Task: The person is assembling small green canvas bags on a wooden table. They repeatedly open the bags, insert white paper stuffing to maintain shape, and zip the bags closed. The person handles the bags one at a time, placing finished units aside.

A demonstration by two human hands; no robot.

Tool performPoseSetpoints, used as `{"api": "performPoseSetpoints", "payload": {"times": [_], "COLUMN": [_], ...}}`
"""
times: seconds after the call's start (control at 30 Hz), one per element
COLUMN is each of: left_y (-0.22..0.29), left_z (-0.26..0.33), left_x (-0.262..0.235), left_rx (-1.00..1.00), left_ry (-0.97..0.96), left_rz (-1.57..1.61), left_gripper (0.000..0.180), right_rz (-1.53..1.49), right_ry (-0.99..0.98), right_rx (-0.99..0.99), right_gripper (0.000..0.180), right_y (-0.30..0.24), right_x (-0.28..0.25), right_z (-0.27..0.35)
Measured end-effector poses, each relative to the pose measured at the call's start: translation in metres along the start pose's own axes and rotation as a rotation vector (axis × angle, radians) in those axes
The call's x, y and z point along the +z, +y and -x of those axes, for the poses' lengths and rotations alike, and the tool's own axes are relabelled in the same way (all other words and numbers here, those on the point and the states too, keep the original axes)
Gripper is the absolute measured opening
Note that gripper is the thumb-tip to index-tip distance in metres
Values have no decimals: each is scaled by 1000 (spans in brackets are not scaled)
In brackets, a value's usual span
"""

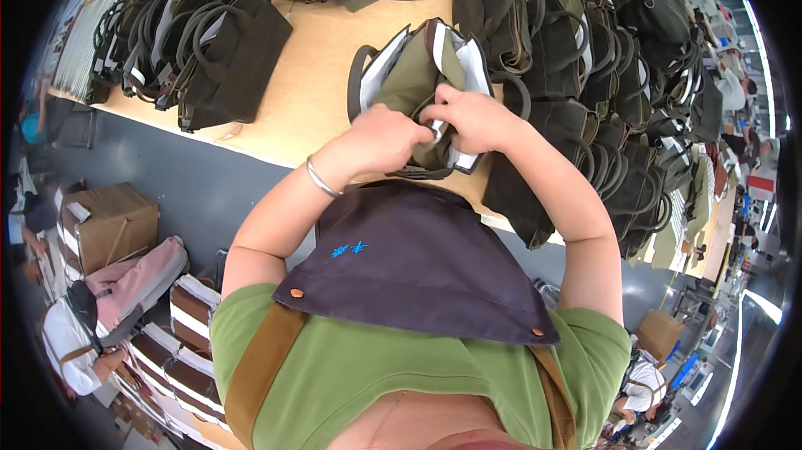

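Note:
An olive-green bag (413, 74) with white lining and dark handles lies on the wooden table (322, 74) right in front of me. My left hand (386, 139) grips its near edge, a silver bangle on the wrist. My right hand (472, 116) is closed on the same edge, just beside the left, fingers pinching the fabric where the white lining shows. Both hands touch each other over the bag's opening. I wear a dark purple apron over a green shirt.
Piles of dark bags (601, 57) crowd the table's right side and another row (196, 32) sits at the far left. A cardboard box (113, 220), a pink backpack (138, 283) and stacked brown-and-white items (180, 350) lie on the floor to the left. Other people work nearby.

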State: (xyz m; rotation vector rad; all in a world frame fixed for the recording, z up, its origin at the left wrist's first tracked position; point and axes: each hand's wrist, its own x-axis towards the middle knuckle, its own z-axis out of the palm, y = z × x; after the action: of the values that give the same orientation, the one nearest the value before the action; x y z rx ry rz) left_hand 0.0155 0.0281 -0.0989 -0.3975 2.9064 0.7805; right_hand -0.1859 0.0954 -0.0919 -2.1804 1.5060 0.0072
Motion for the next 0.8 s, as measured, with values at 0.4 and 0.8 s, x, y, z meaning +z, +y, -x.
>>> {"api": "performPoseSetpoints", "payload": {"times": [0.4,0.8], "left_y": [-2,-18], "left_z": [36,61], "left_x": [-9,27], "left_rx": [-126,-24], "left_ry": [577,454], "left_rz": [-151,-9], "left_gripper": [33,15], "right_rz": [-297,-472], "right_ry": [294,69], "right_rx": [51,41], "right_gripper": [11,17], "right_y": [-10,-39], "right_x": [2,22], "right_z": [-12,-53]}}
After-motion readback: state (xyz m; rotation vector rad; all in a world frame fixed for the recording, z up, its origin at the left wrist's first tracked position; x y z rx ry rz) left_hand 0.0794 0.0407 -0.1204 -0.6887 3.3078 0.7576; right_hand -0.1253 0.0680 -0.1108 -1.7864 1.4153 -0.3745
